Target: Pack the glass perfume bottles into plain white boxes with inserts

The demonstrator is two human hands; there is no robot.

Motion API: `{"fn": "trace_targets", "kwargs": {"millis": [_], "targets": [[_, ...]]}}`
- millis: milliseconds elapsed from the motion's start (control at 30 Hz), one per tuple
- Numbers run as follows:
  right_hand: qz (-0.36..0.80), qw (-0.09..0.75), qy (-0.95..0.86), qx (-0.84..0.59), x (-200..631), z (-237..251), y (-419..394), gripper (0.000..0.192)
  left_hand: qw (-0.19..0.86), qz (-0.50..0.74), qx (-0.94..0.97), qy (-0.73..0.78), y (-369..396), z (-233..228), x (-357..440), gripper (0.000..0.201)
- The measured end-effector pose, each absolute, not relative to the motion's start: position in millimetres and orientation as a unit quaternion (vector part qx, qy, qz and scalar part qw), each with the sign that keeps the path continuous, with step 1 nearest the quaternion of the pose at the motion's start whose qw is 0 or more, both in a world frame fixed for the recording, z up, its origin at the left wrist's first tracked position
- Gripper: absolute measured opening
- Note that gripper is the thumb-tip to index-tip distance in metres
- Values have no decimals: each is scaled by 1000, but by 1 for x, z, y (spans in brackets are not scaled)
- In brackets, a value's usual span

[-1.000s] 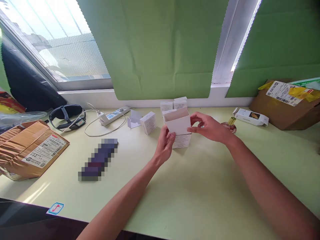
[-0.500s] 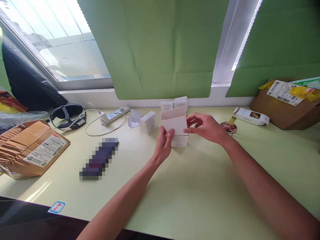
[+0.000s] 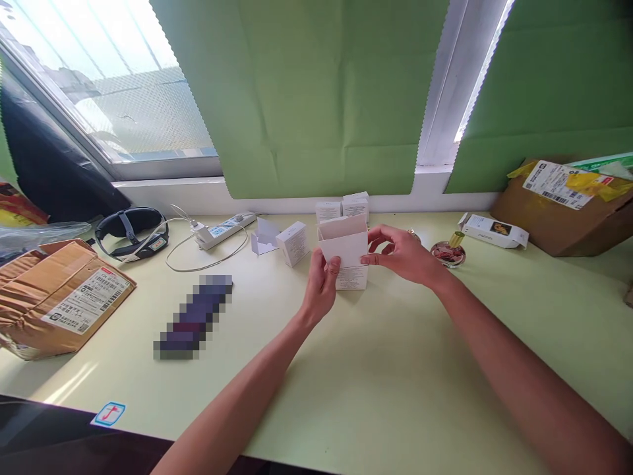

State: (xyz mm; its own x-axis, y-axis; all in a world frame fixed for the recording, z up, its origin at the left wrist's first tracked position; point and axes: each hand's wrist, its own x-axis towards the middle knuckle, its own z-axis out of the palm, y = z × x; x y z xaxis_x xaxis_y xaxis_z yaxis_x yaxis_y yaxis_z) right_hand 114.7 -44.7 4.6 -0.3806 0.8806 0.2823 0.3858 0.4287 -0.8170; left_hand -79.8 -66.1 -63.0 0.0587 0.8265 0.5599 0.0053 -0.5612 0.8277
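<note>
Open white box (image 3: 349,247) has shifted left since a second ago

On the near left, a blurred dark object (image 3: 192,318) lies on the counter (image 3: 346,389). Mid-counter, my left hand (image 3: 320,285) grips the box's left side, thumb in front; my right hand (image 3: 401,254) pinches its right edge. Just right sits a gold-capped bottle (image 3: 448,255). Two small white boxes (image 3: 328,212) stand farther back.

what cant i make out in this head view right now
All in the head view:
- bottom of the open white box: hidden by its front wall
- some left hand fingertips: behind that box
- small shiny thing: mostly covered by the right hand
- dark oblong object: pixelated
- wording on the printed white box: too small
- brown parcel: cut off by the left edge
</note>
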Motion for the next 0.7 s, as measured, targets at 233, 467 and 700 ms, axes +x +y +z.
{"fn": "trace_targets", "kwargs": {"millis": [233,467,700], "targets": [[335,313,-775,-434,122,4,-42,39,333,572,662,352,-66,-60,-83,33],[385,276,-780,-409,125,25,-56,40,375,546,646,381,-76,-51,-82,42],[375,260,-763,-458,125,27,-61,43,378,542,648,379,-78,-51,-81,45]]}}
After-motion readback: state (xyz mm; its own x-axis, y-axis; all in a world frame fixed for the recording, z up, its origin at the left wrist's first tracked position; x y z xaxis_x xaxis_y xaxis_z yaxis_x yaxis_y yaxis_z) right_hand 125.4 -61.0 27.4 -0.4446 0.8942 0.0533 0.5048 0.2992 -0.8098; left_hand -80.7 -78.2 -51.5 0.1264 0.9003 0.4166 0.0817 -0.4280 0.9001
